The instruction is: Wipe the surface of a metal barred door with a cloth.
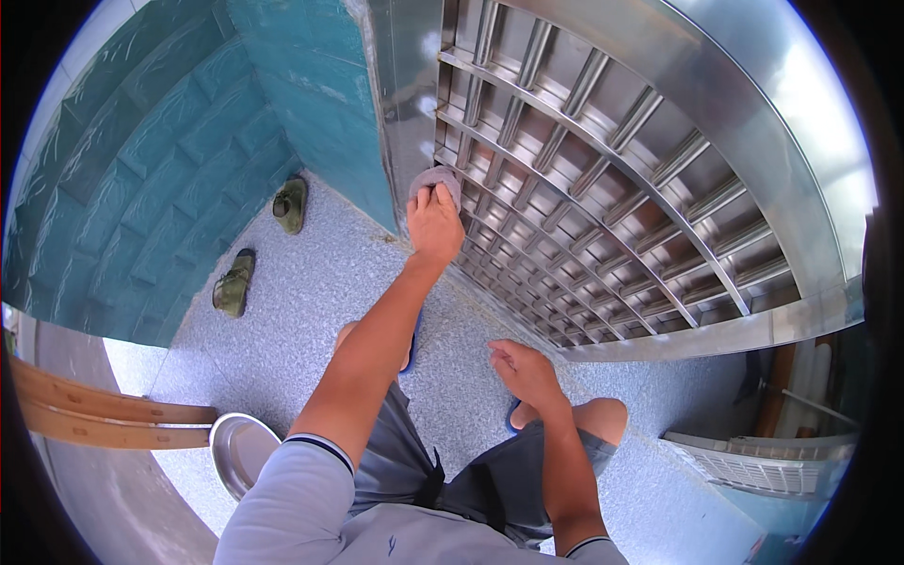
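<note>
My left hand (435, 224) presses a greyish-pink cloth (437, 177) against the steel frame (407, 104) at the left edge of a barred metal window grille (603, 160). The fingers lie over the cloth, and part of it bulges out beyond them. Lower and to the right, my right hand (525, 372) hangs above the speckled floor, apart from the grille. Its fingers are curled in loosely, and I see nothing in them.
A pair of green shoes (290, 205) stands by the teal tiled wall (141, 169). At lower left, a metal basin (243, 454) rests beside a wooden piece (122, 419). A white slatted unit (763, 463) is at lower right. Blue slippers (412, 347) are on my feet.
</note>
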`<move>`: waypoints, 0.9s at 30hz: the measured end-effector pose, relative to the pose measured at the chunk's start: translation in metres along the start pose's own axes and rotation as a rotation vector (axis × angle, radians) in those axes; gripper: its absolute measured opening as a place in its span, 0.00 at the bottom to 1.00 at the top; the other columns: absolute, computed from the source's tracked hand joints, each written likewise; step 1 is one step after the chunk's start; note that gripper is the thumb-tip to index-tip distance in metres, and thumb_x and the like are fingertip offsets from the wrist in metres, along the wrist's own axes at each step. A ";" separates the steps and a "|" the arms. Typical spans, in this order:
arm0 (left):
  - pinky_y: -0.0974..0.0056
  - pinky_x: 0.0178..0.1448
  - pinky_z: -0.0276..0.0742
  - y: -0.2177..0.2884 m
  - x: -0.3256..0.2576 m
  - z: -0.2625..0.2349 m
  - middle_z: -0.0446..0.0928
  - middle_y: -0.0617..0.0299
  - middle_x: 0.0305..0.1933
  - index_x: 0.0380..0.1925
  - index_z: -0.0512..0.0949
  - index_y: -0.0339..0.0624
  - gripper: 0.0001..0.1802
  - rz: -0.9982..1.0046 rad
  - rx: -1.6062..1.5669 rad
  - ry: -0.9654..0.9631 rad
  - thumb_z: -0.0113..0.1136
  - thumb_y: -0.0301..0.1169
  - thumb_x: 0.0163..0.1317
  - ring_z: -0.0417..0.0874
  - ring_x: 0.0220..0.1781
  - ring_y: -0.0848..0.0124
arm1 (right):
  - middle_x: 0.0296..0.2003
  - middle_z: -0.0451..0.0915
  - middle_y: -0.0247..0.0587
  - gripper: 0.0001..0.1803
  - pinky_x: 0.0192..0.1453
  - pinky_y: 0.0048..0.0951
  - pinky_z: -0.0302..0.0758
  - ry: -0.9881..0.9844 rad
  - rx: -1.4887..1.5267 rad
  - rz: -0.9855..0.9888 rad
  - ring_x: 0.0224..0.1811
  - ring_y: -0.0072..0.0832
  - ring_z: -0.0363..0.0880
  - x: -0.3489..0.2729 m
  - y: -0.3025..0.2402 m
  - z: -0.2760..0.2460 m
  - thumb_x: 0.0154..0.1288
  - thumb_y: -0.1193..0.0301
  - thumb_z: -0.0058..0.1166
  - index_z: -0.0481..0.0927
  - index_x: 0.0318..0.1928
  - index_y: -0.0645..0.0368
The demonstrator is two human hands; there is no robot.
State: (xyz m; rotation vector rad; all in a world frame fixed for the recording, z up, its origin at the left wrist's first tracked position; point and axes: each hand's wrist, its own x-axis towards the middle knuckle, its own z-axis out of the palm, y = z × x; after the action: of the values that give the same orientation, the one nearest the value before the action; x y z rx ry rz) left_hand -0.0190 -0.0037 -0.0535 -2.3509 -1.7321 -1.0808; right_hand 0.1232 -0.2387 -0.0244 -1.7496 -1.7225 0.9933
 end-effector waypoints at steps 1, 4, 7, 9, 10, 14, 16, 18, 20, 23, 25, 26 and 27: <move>0.50 0.50 0.62 0.004 0.001 0.001 0.75 0.49 0.41 0.40 0.65 0.35 0.17 -0.031 -0.045 0.025 0.53 0.23 0.47 0.69 0.48 0.53 | 0.35 0.81 0.46 0.15 0.41 0.32 0.74 -0.015 -0.011 0.040 0.38 0.38 0.80 -0.002 0.001 -0.002 0.59 0.68 0.52 0.76 0.47 0.55; 0.51 0.49 0.64 0.003 0.007 0.002 0.75 0.49 0.39 0.38 0.67 0.38 0.15 -0.169 -0.167 0.015 0.54 0.23 0.47 0.69 0.47 0.51 | 0.37 0.81 0.46 0.16 0.43 0.31 0.75 -0.038 -0.022 0.083 0.39 0.38 0.81 -0.006 -0.006 -0.011 0.58 0.68 0.52 0.76 0.48 0.54; 0.53 0.49 0.66 0.011 0.010 0.004 0.76 0.50 0.38 0.40 0.70 0.40 0.16 -0.406 -0.373 0.031 0.54 0.24 0.48 0.70 0.47 0.51 | 0.37 0.81 0.46 0.16 0.44 0.31 0.75 -0.038 -0.038 0.087 0.39 0.37 0.81 -0.009 -0.004 -0.015 0.58 0.68 0.52 0.76 0.48 0.54; 0.53 0.49 0.67 0.010 0.012 0.006 0.76 0.51 0.38 0.41 0.72 0.41 0.17 -0.536 -0.496 0.084 0.53 0.24 0.48 0.71 0.45 0.52 | 0.37 0.81 0.46 0.16 0.44 0.32 0.75 -0.031 -0.050 0.082 0.39 0.37 0.81 -0.009 -0.003 -0.013 0.58 0.67 0.51 0.76 0.48 0.54; 0.53 0.49 0.68 -0.002 0.013 0.008 0.77 0.53 0.39 0.43 0.72 0.41 0.17 -0.728 -0.936 0.032 0.51 0.23 0.49 0.73 0.44 0.53 | 0.37 0.81 0.46 0.16 0.44 0.32 0.75 -0.040 -0.010 0.090 0.39 0.37 0.81 -0.009 -0.004 -0.012 0.58 0.67 0.51 0.76 0.48 0.55; 0.52 0.52 0.71 -0.044 0.013 0.008 0.77 0.56 0.44 0.45 0.73 0.40 0.18 -1.156 -1.928 -0.264 0.48 0.22 0.50 0.77 0.45 0.57 | 0.37 0.81 0.46 0.16 0.44 0.32 0.75 -0.065 0.008 0.065 0.39 0.37 0.81 -0.006 0.002 -0.003 0.59 0.67 0.52 0.76 0.48 0.55; 0.52 0.57 0.67 -0.029 0.018 -0.009 0.76 0.56 0.48 0.46 0.73 0.41 0.19 -1.198 -1.999 -0.253 0.48 0.24 0.51 0.75 0.50 0.57 | 0.38 0.81 0.46 0.16 0.44 0.31 0.75 -0.067 -0.010 0.083 0.39 0.37 0.81 -0.007 0.002 -0.005 0.59 0.67 0.52 0.76 0.48 0.55; 0.51 0.63 0.62 -0.021 0.021 -0.026 0.75 0.55 0.51 0.46 0.73 0.41 0.20 -1.233 -2.066 -0.233 0.48 0.26 0.51 0.73 0.55 0.56 | 0.38 0.81 0.46 0.16 0.43 0.31 0.75 -0.071 -0.024 0.091 0.39 0.37 0.81 -0.007 0.000 -0.006 0.59 0.67 0.52 0.76 0.48 0.55; 0.52 0.64 0.61 -0.021 0.020 -0.036 0.74 0.56 0.53 0.47 0.73 0.41 0.19 -1.205 -2.258 -0.162 0.46 0.28 0.53 0.72 0.57 0.57 | 0.38 0.81 0.46 0.16 0.43 0.31 0.75 -0.077 -0.009 0.086 0.39 0.37 0.81 -0.006 -0.003 -0.006 0.59 0.67 0.51 0.76 0.48 0.54; 0.51 0.66 0.59 -0.020 0.021 -0.044 0.73 0.56 0.55 0.49 0.72 0.40 0.19 -1.221 -2.208 -0.068 0.45 0.30 0.56 0.70 0.59 0.57 | 0.38 0.81 0.45 0.16 0.44 0.32 0.75 -0.099 -0.037 0.106 0.40 0.37 0.80 -0.004 -0.009 -0.006 0.60 0.67 0.51 0.76 0.49 0.54; 0.52 0.65 0.61 -0.020 0.018 -0.040 0.74 0.57 0.53 0.47 0.73 0.41 0.18 -1.228 -2.201 -0.083 0.45 0.30 0.56 0.71 0.58 0.58 | 0.38 0.81 0.45 0.16 0.44 0.32 0.75 -0.105 -0.027 0.099 0.40 0.37 0.80 -0.004 -0.011 -0.004 0.60 0.67 0.50 0.75 0.49 0.54; 0.53 0.63 0.63 -0.019 0.017 -0.037 0.75 0.57 0.51 0.45 0.74 0.42 0.16 -1.238 -2.194 -0.102 0.46 0.31 0.57 0.72 0.56 0.59 | 0.37 0.81 0.45 0.16 0.44 0.32 0.75 -0.109 -0.018 0.095 0.40 0.37 0.80 -0.004 -0.011 -0.004 0.60 0.67 0.50 0.75 0.49 0.54; 0.53 0.63 0.63 -0.010 0.019 -0.038 0.75 0.57 0.51 0.45 0.74 0.42 0.16 -1.238 -2.198 -0.111 0.46 0.31 0.57 0.72 0.56 0.59 | 0.37 0.81 0.45 0.16 0.44 0.32 0.75 -0.103 -0.019 0.099 0.40 0.37 0.80 -0.005 -0.007 -0.004 0.60 0.67 0.50 0.75 0.49 0.54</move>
State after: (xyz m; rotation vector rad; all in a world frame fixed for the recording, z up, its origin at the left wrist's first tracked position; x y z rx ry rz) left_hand -0.0444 0.0005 -0.0184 -0.0103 0.5008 1.1587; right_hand 0.1223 -0.2423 -0.0163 -1.8408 -1.7271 1.1316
